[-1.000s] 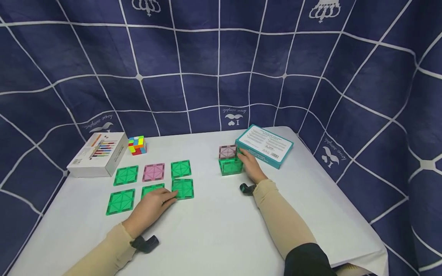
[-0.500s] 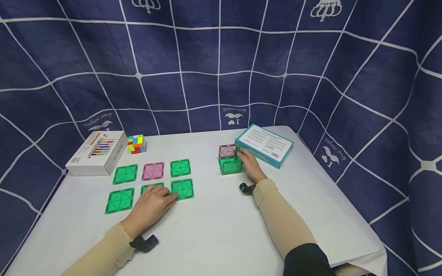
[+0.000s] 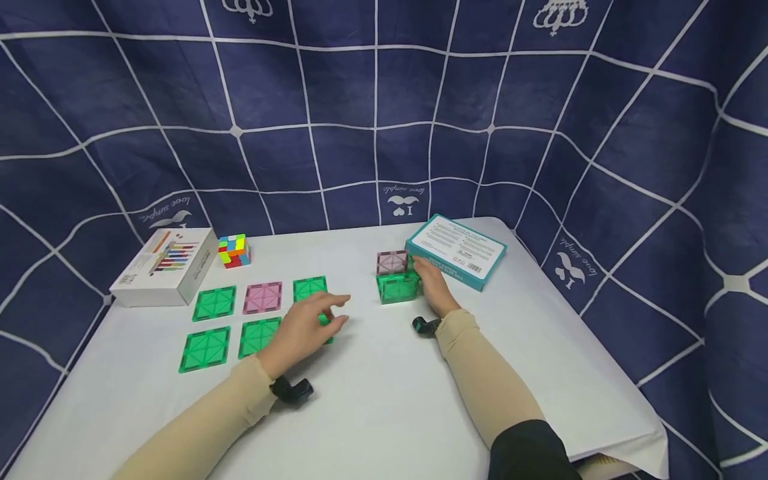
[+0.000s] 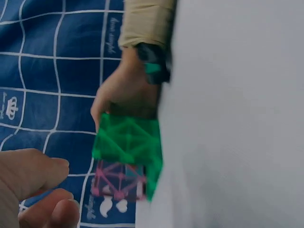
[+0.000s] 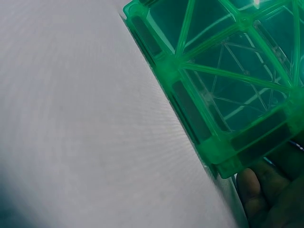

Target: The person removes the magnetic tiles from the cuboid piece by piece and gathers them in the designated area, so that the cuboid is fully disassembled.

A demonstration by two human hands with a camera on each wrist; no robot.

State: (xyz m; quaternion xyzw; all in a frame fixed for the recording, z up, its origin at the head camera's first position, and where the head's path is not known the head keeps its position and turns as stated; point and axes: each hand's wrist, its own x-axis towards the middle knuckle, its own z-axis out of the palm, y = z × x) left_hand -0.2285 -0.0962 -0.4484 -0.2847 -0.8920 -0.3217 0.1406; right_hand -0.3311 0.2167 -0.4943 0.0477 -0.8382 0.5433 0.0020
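In the head view my left hand (image 3: 306, 330) is above the near right green magnetic tile (image 3: 329, 333), which it largely covers. Thumb and index finger are spread with a gap between them, and nothing is held; the left wrist view shows the same gap. My right hand (image 3: 437, 288) is at the right side of a small magnetic-tile structure. Its fingers (image 5: 249, 183) grip a green magnetic tile (image 5: 242, 71) there, partly hidden behind it. A green front tile (image 3: 397, 289) stands upright, with a pink tile (image 3: 391, 262) showing behind it.
Left of my left hand lie more flat tiles: green ones (image 3: 205, 349) and a pink one (image 3: 263, 298). A white box (image 3: 165, 267) and a puzzle cube (image 3: 234, 251) stand at the back left. A teal box (image 3: 457, 250) lies just behind the structure.
My left hand has lifted off the near right green tile and moved right and away from me, its thumb and index finger parting. The right hand stays at the structure.
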